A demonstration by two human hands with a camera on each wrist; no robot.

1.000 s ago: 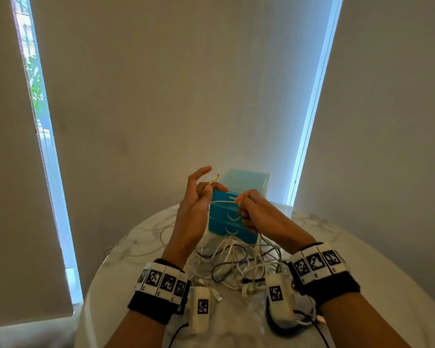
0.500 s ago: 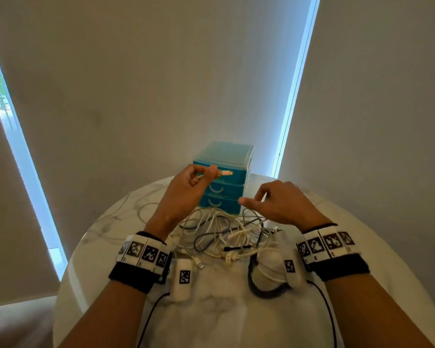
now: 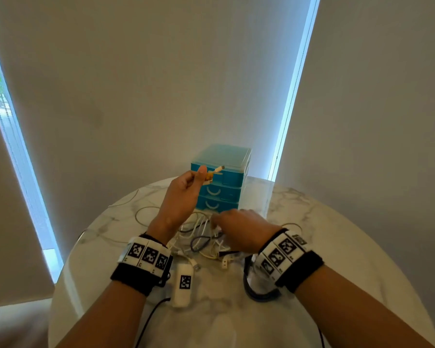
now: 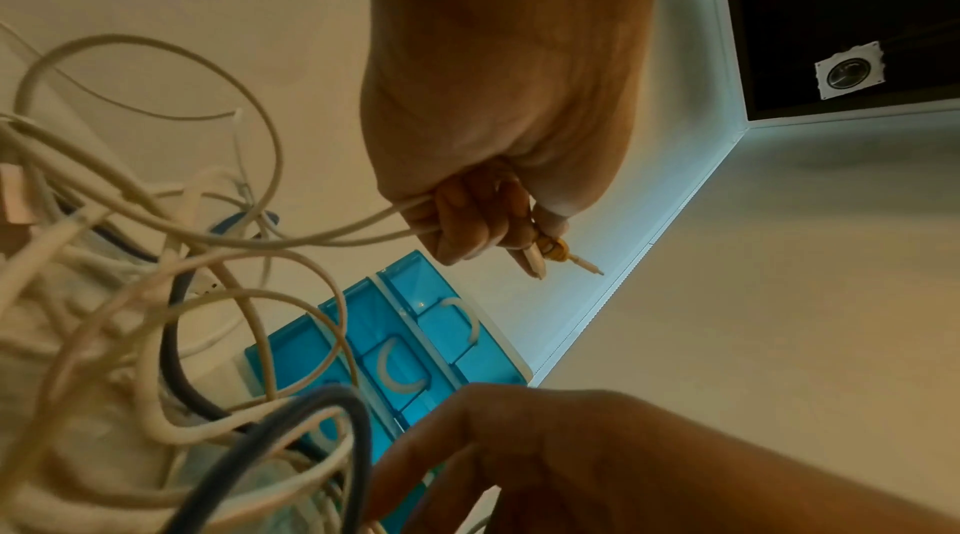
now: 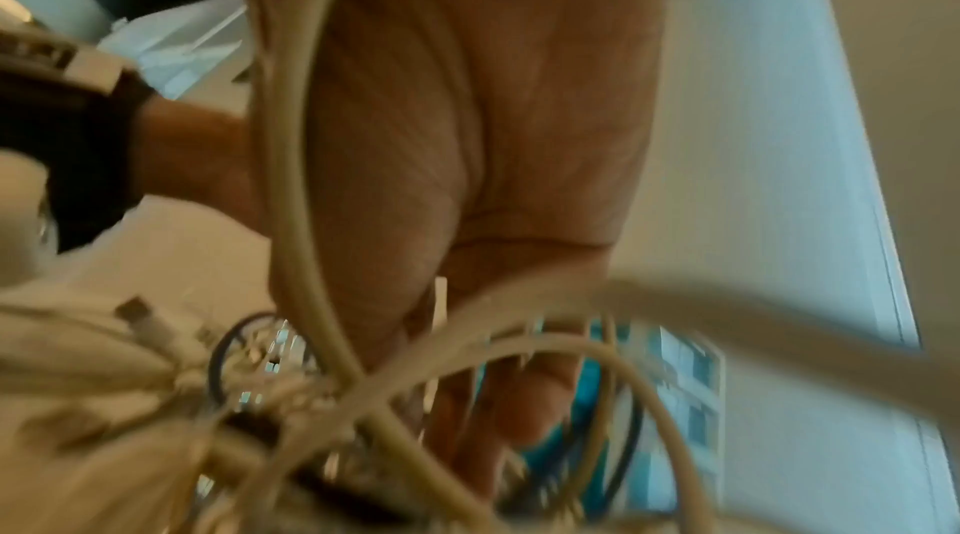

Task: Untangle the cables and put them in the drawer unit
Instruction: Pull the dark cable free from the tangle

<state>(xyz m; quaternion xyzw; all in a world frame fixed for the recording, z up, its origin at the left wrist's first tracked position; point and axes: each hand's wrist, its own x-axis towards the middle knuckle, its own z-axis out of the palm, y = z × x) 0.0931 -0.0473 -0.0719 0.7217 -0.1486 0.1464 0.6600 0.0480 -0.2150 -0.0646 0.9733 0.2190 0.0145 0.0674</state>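
Note:
A tangle of white and grey cables (image 3: 201, 237) lies on the marble table in front of a blue three-drawer unit (image 3: 224, 187), whose drawers are all closed. My left hand (image 3: 202, 175) is raised before the top drawer. It pinches one white cable's end, and a plug with a yellow collar (image 3: 215, 171) sticks out past the thumb. In the left wrist view the fingers (image 4: 467, 222) curl round that cable (image 4: 322, 239) and plug (image 4: 550, 255). My right hand (image 3: 217, 222) is down on the pile, palm down, its fingers (image 5: 519, 399) extended among the loops. That view is blurred.
A white tagged device (image 3: 183, 285) lies near my left wrist and a black loop (image 3: 259, 295) under my right wrist. Thin white leads (image 3: 141, 212) trail left across the round table (image 3: 337, 247). Blinds hang close behind the unit.
My right hand let go of the cable stretched between both hands and dropped onto the pile. My left hand kept its pinch on the cable end and stayed raised.

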